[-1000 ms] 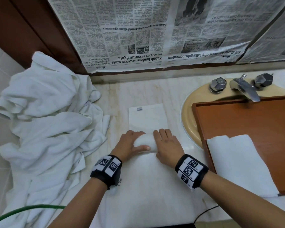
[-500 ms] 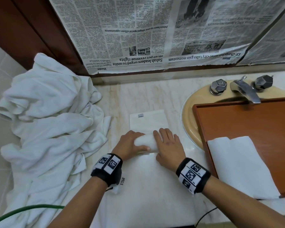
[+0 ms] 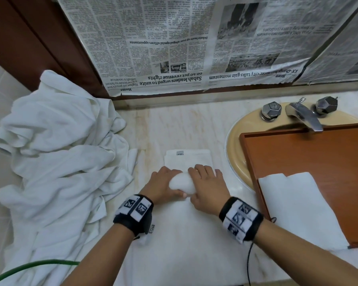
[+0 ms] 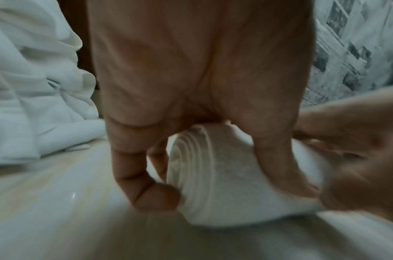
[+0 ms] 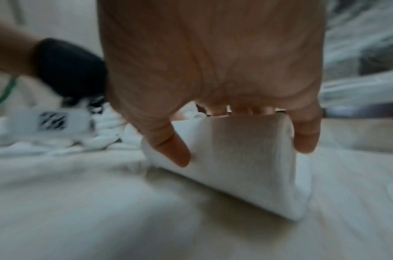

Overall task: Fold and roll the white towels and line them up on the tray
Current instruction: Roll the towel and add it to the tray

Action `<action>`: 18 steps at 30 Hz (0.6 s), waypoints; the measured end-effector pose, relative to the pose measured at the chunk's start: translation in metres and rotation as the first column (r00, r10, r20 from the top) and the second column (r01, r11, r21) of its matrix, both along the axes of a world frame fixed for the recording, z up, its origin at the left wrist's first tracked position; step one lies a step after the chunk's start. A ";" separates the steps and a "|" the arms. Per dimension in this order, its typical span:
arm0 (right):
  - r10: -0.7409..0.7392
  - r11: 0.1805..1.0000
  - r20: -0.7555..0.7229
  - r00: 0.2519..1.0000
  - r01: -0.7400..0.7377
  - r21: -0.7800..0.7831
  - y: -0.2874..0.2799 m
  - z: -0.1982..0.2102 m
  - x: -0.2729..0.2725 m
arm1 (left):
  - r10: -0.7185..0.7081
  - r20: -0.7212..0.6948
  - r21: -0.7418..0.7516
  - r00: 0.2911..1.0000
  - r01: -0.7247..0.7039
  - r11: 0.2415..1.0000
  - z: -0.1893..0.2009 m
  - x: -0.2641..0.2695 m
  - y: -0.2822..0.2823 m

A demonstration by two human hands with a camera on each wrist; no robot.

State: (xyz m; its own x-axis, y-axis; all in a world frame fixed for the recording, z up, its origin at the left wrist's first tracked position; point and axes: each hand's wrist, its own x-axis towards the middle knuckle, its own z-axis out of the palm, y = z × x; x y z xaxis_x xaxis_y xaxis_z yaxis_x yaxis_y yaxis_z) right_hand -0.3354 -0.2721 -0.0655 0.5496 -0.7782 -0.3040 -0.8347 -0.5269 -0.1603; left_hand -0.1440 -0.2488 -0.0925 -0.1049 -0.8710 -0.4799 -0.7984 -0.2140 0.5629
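A white towel roll [image 3: 182, 183] lies crosswise on the marble counter [image 3: 184, 129], left of the sink. My left hand [image 3: 162, 183] grips its left end, thumb along the near side, and the spiral end of the towel roll [image 4: 213, 184] shows in the left wrist view. My right hand [image 3: 207, 186] curls over the right half of the towel roll [image 5: 246, 167]. The unrolled flat end [image 3: 188, 159], with a small label, stretches away beyond the fingers. The brown wooden tray [image 3: 310, 162] rests over the sink at the right, with a flat folded white towel [image 3: 298, 207] on its near left corner.
A big heap of loose white towels [image 3: 60, 162] fills the counter's left side. Another white cloth [image 3: 184, 248] is spread under my forearms. The yellow sink [image 3: 236, 145] with its faucet [image 3: 304, 116] lies behind the tray. Newspaper [image 3: 194, 48] covers the wall behind.
Both hands have kept rolling the towel away from me. The roll is slightly thicker and the flat stretch beyond it is shorter.
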 end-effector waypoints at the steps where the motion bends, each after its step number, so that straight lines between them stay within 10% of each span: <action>1: 0.009 0.999 -0.003 1.000 -0.010 -0.044 0.007 -0.003 0.000 | -0.031 -0.010 0.026 0.999 0.032 0.999 0.005 0.002 -0.006; 5: 0.005 0.996 0.008 1.000 -0.005 -0.094 0.006 -0.017 -0.003 | -0.007 -0.037 -0.012 0.999 0.006 1.000 0.006 0.001 -0.005; 10: -0.027 0.994 0.057 0.998 0.021 0.103 -0.022 -0.002 0.004 | 0.089 -0.105 -0.441 0.990 -0.127 0.889 -0.014 -0.004 0.029; 14: -0.064 0.982 0.077 0.995 0.049 0.181 -0.023 0.001 0.001 | 0.139 -0.130 -0.325 0.982 -0.174 0.930 -0.017 0.003 0.023; 18: 0.033 0.997 0.022 0.999 -0.031 -0.078 0.003 -0.013 -0.008 | 0.073 -0.143 -0.134 0.987 -0.093 0.987 0.003 0.009 0.000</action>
State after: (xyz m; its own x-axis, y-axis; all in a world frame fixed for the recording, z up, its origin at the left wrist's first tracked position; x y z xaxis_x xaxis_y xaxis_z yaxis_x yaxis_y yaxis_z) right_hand -0.3432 -0.2693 -0.0788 0.5806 -0.7809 -0.2304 -0.8139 -0.5645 -0.1376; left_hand -0.1350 -0.2491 -0.0900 -0.0858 -0.9370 -0.3386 -0.6939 -0.1876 0.6952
